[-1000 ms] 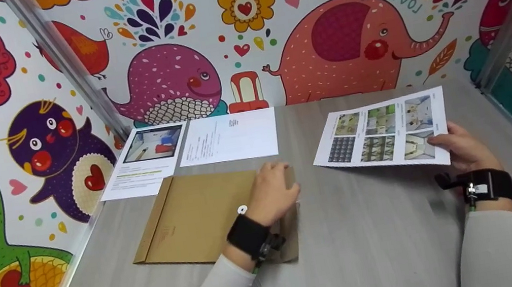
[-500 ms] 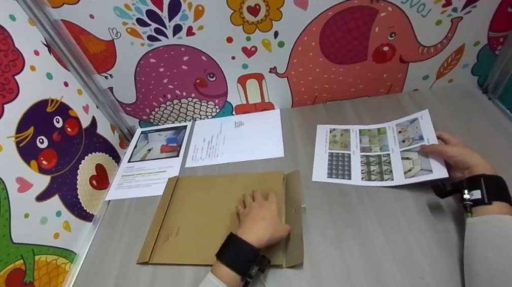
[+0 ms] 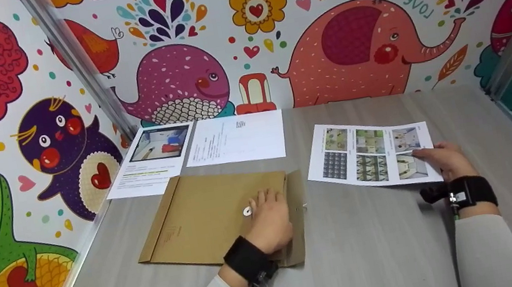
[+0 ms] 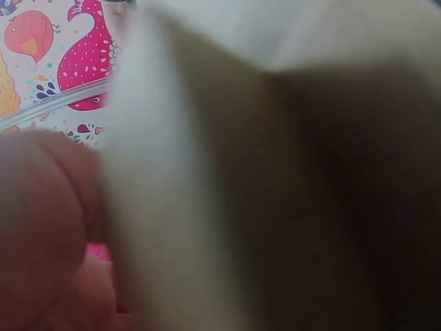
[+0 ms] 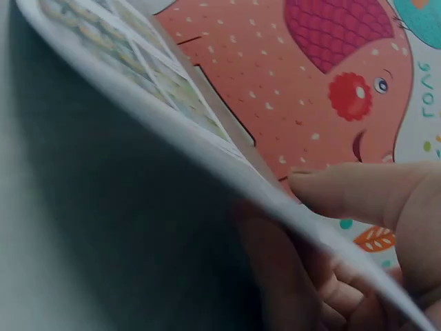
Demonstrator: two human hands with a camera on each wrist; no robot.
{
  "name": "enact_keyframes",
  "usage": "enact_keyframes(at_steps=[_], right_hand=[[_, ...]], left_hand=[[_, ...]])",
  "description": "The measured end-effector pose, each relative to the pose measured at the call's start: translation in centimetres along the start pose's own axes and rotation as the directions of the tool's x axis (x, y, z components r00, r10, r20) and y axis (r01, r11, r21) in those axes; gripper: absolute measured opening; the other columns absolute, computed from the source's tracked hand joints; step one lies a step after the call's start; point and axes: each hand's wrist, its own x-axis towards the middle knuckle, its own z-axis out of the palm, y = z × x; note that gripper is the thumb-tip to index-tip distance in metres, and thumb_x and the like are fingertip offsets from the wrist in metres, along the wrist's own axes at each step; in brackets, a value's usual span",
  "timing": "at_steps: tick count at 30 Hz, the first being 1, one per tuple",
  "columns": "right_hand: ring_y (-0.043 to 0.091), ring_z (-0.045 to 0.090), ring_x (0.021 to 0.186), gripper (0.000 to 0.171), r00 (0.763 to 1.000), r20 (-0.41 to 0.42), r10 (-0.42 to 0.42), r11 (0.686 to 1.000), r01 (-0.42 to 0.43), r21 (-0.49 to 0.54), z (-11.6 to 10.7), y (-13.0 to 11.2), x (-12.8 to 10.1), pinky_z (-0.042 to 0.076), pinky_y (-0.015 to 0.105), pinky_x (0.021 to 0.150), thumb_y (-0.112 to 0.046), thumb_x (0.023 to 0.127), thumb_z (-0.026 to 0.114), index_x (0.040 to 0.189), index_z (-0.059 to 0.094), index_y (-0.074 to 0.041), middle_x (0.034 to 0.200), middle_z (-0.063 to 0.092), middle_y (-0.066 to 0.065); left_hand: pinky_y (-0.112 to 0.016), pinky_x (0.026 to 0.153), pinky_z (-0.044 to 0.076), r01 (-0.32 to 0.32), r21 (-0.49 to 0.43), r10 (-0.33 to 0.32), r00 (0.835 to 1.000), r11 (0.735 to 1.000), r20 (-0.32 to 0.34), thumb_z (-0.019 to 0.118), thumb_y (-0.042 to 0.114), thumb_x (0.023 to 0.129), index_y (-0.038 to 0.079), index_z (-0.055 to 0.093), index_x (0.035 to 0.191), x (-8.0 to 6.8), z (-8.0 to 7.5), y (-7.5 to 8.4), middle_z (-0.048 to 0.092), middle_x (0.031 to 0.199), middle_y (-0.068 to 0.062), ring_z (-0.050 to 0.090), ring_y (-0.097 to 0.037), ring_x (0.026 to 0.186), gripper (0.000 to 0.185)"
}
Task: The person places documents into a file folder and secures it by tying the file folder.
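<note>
My left hand [image 3: 271, 220] lies over the right side of a brown paper envelope [image 3: 210, 212], its fingers on the top panel beside a white round button [image 3: 247, 211]. The thumb is hidden from above, at the envelope's mouth, and the hand grips the edge there. Close up in the left wrist view, the tan paper [image 4: 179, 207] is blurred, with a dark hollow beyond it. On the right, my right hand [image 3: 446, 159] pinches a white sheet [image 3: 365, 154] printed with several photos, thumb on top and fingers underneath. The sheet bends slightly in the right wrist view.
Behind the envelope lie a sheet with one photo [image 3: 146, 163] and a sheet of text [image 3: 235, 139]. The envelope's flap [image 3: 298, 219] is spread toward the right. Cartoon-printed walls [image 3: 339, 53] enclose the grey table [image 3: 370, 248] at the back and sides.
The right hand has brought the photo sheet lower and leftward. The left hand went from above the flap to flat on the envelope, then shifted right to its edge, with the thumb tucked out of sight.
</note>
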Motion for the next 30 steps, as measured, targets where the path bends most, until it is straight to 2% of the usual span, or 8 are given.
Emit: enact_keyframes(at_steps=[1, 4, 9, 15, 19, 24, 27, 30], right_hand=[[0.007, 0.070, 0.081, 0.084, 1.000, 0.004, -0.003, 1.000, 0.003, -0.012, 0.1, 0.0, 0.0, 0.062, 0.026, 0.078, -0.032, 0.103, 0.068, 0.165, 0.022, 0.002, 0.095, 0.064, -0.007], [0.009, 0.074, 0.083, 0.085, 0.997, 0.071, -0.015, 1.000, 0.014, 0.007, 0.0, 0.0, 0.0, 0.064, 0.029, 0.080, -0.029, 0.106, 0.064, 0.168, 0.015, 0.001, 0.091, 0.069, -0.009], [0.010, 0.075, 0.086, 0.077, 0.976, 0.181, -0.121, 0.993, 0.122, 0.006, 0.0, 0.3, 0.2, 0.064, 0.030, 0.080, -0.018, 0.108, 0.060, 0.168, 0.015, 0.002, 0.092, 0.072, -0.014], [0.009, 0.074, 0.088, 0.076, 0.948, 0.211, -0.238, 0.971, 0.236, 0.035, 0.2, 0.1, 0.4, 0.064, 0.030, 0.079, -0.006, 0.108, 0.055, 0.168, 0.009, 0.004, 0.097, 0.069, -0.017], [0.011, 0.076, 0.090, 0.079, 0.935, 0.222, -0.275, 0.955, 0.238, 0.179, -0.6, -0.2, -0.1, 0.064, 0.030, 0.080, -0.003, 0.107, 0.056, 0.170, 0.007, -0.001, 0.100, 0.073, -0.013], [0.017, 0.079, 0.094, 0.087, 0.921, 0.235, -0.310, 0.882, 0.187, 0.432, -2.4, -1.1, -1.7, 0.065, 0.033, 0.080, 0.000, 0.106, 0.058, 0.172, 0.003, -0.013, 0.107, 0.078, -0.007], [0.021, 0.080, 0.095, 0.083, 0.901, 0.248, -0.357, 0.832, 0.186, 0.523, -3.1, -1.6, -2.9, 0.066, 0.036, 0.079, 0.002, 0.107, 0.054, 0.172, 0.005, -0.015, 0.110, 0.079, -0.002], [0.025, 0.080, 0.096, 0.077, 0.886, 0.262, -0.384, 0.811, 0.188, 0.554, -3.0, -2.1, -3.8, 0.066, 0.038, 0.080, 0.001, 0.108, 0.053, 0.170, 0.010, -0.016, 0.114, 0.079, 0.002]], left_hand=[[-0.073, 0.126, 0.021, -0.003, 0.010, 0.003, 1.000, 1.000, -0.007, 0.064, 0.006, 0.095, -0.007, 0.046, 0.155, 0.0, 0.0, 0.1, 0.038, 0.166, -0.028, 0.029, -0.052, 0.157, 0.063], [-0.073, 0.124, 0.025, -0.013, 0.040, 0.014, 1.000, 0.999, -0.026, 0.063, 0.003, 0.097, -0.007, 0.049, 0.153, 0.0, 0.1, 0.5, 0.040, 0.165, -0.028, 0.032, -0.052, 0.156, 0.059], [-0.074, 0.121, 0.029, -0.025, 0.061, 0.028, 0.998, 0.998, -0.060, 0.067, -0.004, 0.094, -0.006, 0.051, 0.151, 0.1, 0.0, 0.7, 0.043, 0.163, -0.027, 0.036, -0.051, 0.154, 0.059], [-0.074, 0.123, 0.025, -0.018, 0.010, 0.019, 0.993, 1.000, -0.119, 0.059, -0.011, 0.097, -0.005, 0.050, 0.153, 0.8, -0.8, 0.9, 0.046, 0.163, -0.026, 0.038, -0.047, 0.155, 0.057], [-0.073, 0.124, 0.025, -0.001, -0.025, -0.003, 0.989, 1.000, -0.147, 0.053, -0.010, 0.100, -0.004, 0.054, 0.151, 1.9, -1.4, 1.0, 0.050, 0.160, -0.024, 0.043, -0.042, 0.154, 0.051], [-0.071, 0.123, 0.031, 0.025, -0.082, -0.040, 0.981, 0.996, -0.191, 0.056, -0.008, 0.099, -0.003, 0.060, 0.144, 3.7, -2.3, 0.8, 0.058, 0.154, -0.022, 0.051, -0.040, 0.148, 0.045], [-0.069, 0.121, 0.036, 0.002, -0.128, -0.036, 0.966, 0.992, -0.256, 0.055, -0.008, 0.100, -0.005, 0.062, 0.141, 4.6, -2.8, 0.6, 0.063, 0.147, -0.023, 0.055, -0.042, 0.144, 0.041], [-0.065, 0.115, 0.045, -0.033, -0.149, -0.020, 0.938, 0.988, -0.345, 0.054, -0.008, 0.100, -0.007, 0.067, 0.131, 5.2, -3.2, 0.5, 0.071, 0.132, -0.025, 0.064, -0.043, 0.131, 0.033]])
